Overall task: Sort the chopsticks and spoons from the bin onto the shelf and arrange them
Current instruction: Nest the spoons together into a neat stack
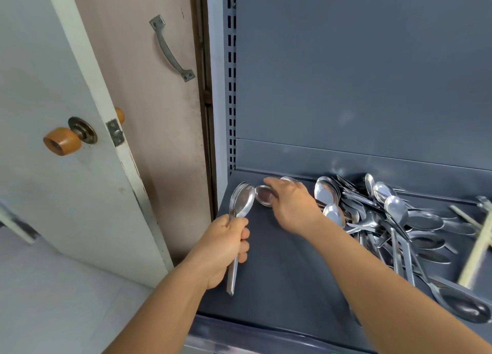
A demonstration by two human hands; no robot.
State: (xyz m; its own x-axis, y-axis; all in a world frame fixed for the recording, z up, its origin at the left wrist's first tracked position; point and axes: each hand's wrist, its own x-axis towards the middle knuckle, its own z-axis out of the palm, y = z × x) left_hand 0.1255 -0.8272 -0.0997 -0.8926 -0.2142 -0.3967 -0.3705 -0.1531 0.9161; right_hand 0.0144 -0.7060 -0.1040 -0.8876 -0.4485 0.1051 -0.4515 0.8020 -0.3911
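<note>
A: What's in front of you, biggest first?

B: Dark grey metal shelf w/ a tall back panel and a slotted upright on its left. Left of that, a pale door w/ an orange-brown knob, and behind it a pinkish panel w/ a grey pull handle.

A: And the cutlery?

B: Big loose heap of steel spoons on the right part of the shelf, bowls and handles crossing every which way. One large spoon lies apart near the front right edge. A few pale chopsticks at the far right, blurred, partly cut off by the frame.

A: Hands?

B: Left hand is clenched round the handles of a neat stack of spoons, bowls up, nested, held over the shelf's left end. Handle ends poke out below the fist.

A: Right?

B: Right hand reaches in toward the back left of the shelf, palm down, fingers on a single spoon whose bowl sits just beside the stack's bowls. Another bowl peeks out behind the fingers. Looks like a grasp, but can't tell if it's truly gripped or only touched, since the hand hides the handle.
</note>
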